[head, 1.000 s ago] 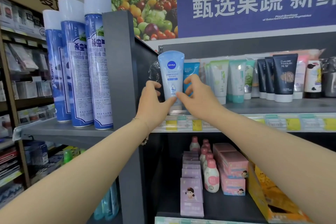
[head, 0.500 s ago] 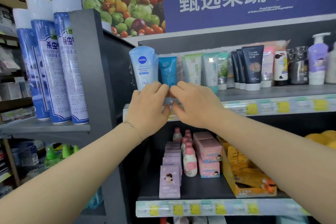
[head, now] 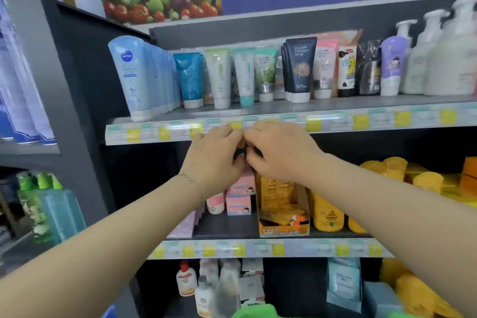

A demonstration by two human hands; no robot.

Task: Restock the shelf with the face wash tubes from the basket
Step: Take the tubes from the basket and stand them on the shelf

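The pale blue face wash tube (head: 130, 77) is standing cap-down at the front left corner of the top shelf (head: 335, 107), right at the front edge and close beside the dark side panel (head: 98, 72). It is heading a row of matching tubes (head: 161, 80) that is running back toward the rear edge. It is facing label-out, presumably so that a shopper is reading the brand first and the row behind is looking tidy. Nothing is touching it.

Both hands are hovering lower, in front of the price strip (head: 361, 121) along that shelf's front edge, left of its middle. The left hand (head: 216, 157) and the right hand (head: 281, 152) are showing their backs to the camera, fingers loosely bent and fingertips meeting one another. Neither is grasping a tube, and no product is showing between them, though the palms are hidden.

Toward the right edge of the shelf, a teal tube (head: 189, 77), dark navy tubes (head: 300, 70) and white pump bottles (head: 438, 59) are each standing in their own group. The corner spot is therefore looking like the blue tube's proper place.

A green rim, likely the basket (head: 254, 312), is peeking in at the bottom of the view, below the hands; its contents are not showing. By judgement this tube is placed, and the next step is calling for a reach down to the basket for another, if any are waiting there.
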